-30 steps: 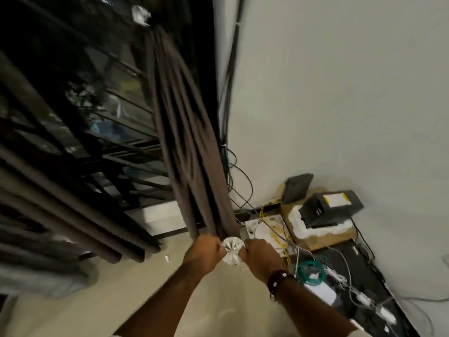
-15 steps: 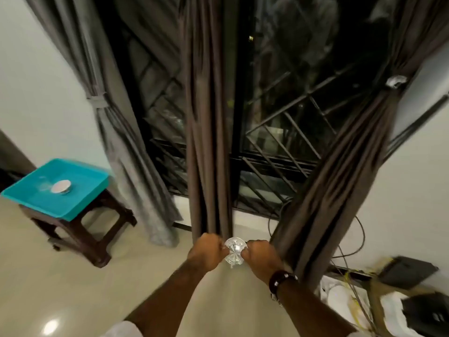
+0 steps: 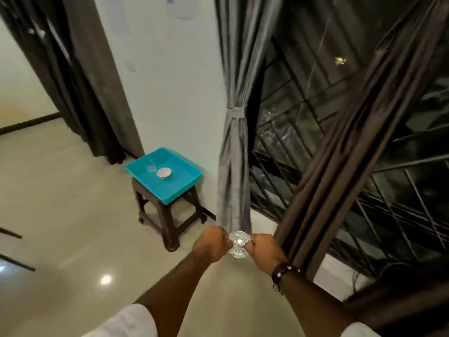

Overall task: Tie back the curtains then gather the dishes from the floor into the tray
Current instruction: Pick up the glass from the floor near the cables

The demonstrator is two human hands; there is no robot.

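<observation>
A clear glass dish is being held out in front at its rim, the left hand pinching one side and the right hand the other, each grip closed narrowly on the edge. A teal tray is being carried by a dark stool, well apart, with a glass and a small bowl inside. The grey curtain is being kept gathered by a tie-back.

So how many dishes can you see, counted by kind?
Cut-glass bowl, held between left hand and right hand: 1
Drinking glass in the teal tray: 1
Small silver bowl in the tray: 1
Total: 3 dishes
</observation>
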